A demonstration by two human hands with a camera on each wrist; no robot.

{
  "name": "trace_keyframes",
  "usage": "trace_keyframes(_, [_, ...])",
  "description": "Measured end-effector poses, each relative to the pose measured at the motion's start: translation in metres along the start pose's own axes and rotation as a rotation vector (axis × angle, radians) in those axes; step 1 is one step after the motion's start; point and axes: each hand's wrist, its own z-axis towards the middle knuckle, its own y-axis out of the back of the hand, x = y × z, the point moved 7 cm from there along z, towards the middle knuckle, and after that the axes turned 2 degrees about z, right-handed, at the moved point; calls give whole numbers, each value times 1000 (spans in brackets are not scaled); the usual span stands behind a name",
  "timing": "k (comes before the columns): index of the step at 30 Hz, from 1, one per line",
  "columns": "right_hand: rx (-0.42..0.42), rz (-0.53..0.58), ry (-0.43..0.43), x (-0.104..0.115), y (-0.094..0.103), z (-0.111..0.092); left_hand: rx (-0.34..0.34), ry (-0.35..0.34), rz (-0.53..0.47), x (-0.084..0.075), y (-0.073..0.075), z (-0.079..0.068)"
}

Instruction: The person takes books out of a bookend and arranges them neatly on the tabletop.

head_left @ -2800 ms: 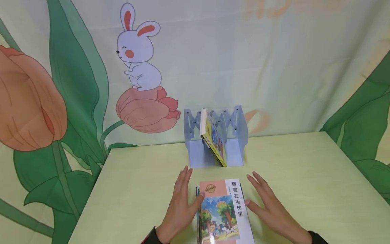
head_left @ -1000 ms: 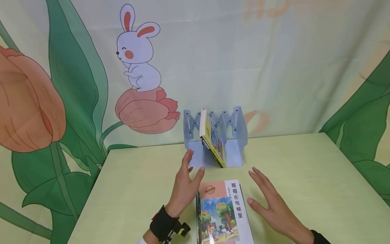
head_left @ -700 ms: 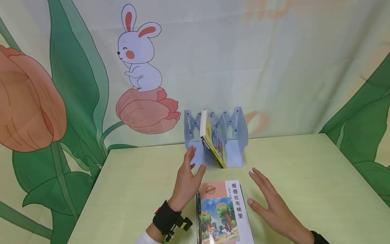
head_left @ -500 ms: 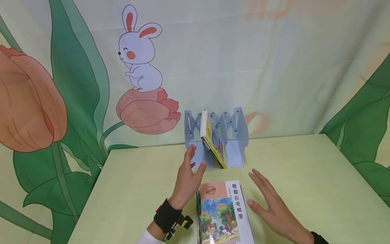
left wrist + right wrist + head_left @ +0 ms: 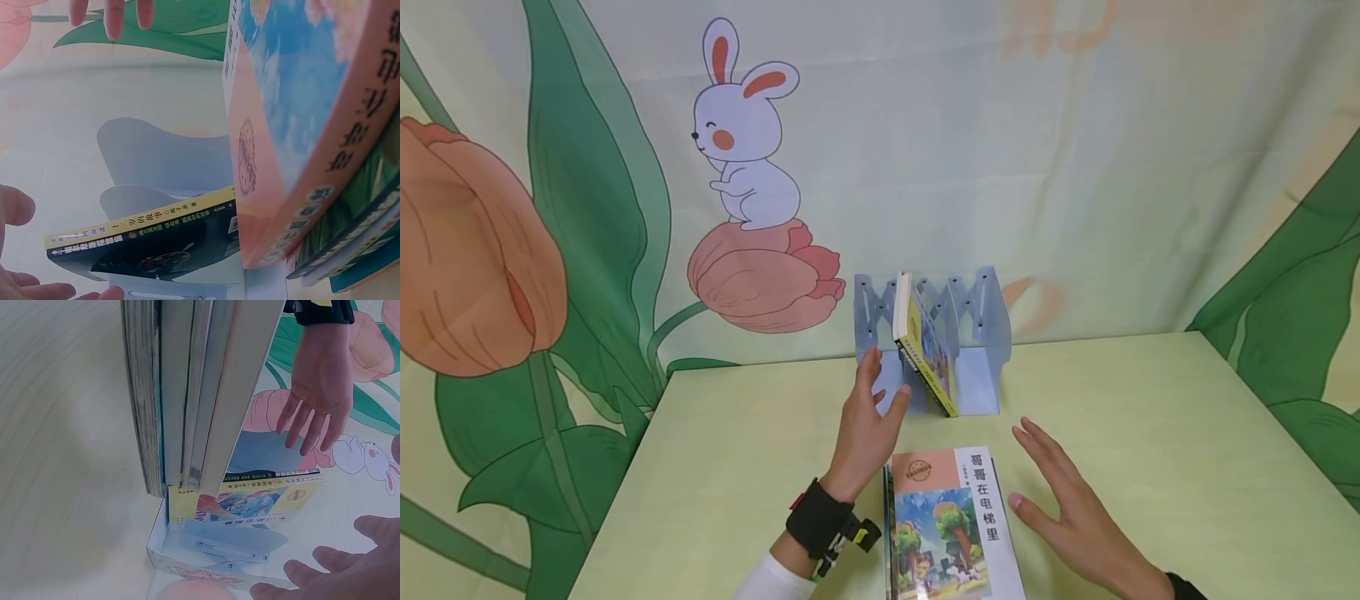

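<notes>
My left hand [image 5: 862, 433] hovers between the stack of books and the rack, fingers spread, holding nothing. To the right of the stack my right hand [image 5: 1075, 521] is held with its fingers extended, apart from the books. A stack of books [image 5: 943, 533] lies near me, a pink-and-white one with a tree picture on top. In the left wrist view green and blue books [image 5: 369, 269] show below it. Behind stands a light-blue expandable book rack [image 5: 977, 379]. Two books lean inside it, one with a yellow spine [image 5: 144, 215] and one with a dark cover [image 5: 150, 256].
The pale green tabletop [image 5: 752, 450] spreads to both sides of the stack. Behind it hangs a curtain [image 5: 925, 150] printed with a rabbit, tulips and leaves. A black wristband with a small camera [image 5: 823, 521] sits on my left wrist.
My left hand has left the stack's left edge and moved forward and up toward the rack. My right hand has barely shifted. Both the stack and the rack have stayed in place.
</notes>
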Motion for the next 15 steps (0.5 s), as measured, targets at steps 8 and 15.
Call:
trace_keyframes(8, [0, 9, 7, 1, 0, 0, -16, 19, 6, 3, -2, 9])
trace_keyframes(15, [3, 21, 10, 0, 0, -1, -21, 28, 0, 4, -3, 13])
